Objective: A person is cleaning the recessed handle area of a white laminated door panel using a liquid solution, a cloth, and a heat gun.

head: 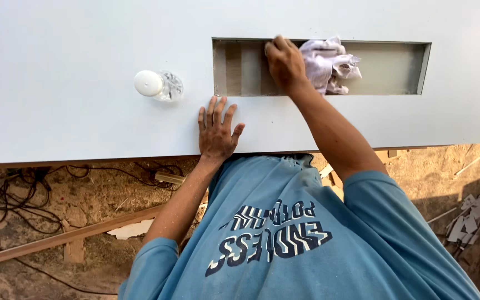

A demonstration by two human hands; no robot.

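A large white panel (73,83) lies flat in front of me, with a long rectangular recess (395,69) cut into it. My right hand (284,64) is inside the recess, closed on a crumpled white cloth (329,64) that it presses against the recess surface. My left hand (216,130) rests flat on the panel near its front edge, fingers spread, holding nothing. A small clear bottle (159,85) with a white cap stands on the panel to the left of the recess.
Below the panel edge is a dirt floor with black cables (23,191) at the left, a long wooden strip (68,236), and scraps of wood and white offcuts (468,219) at the right.
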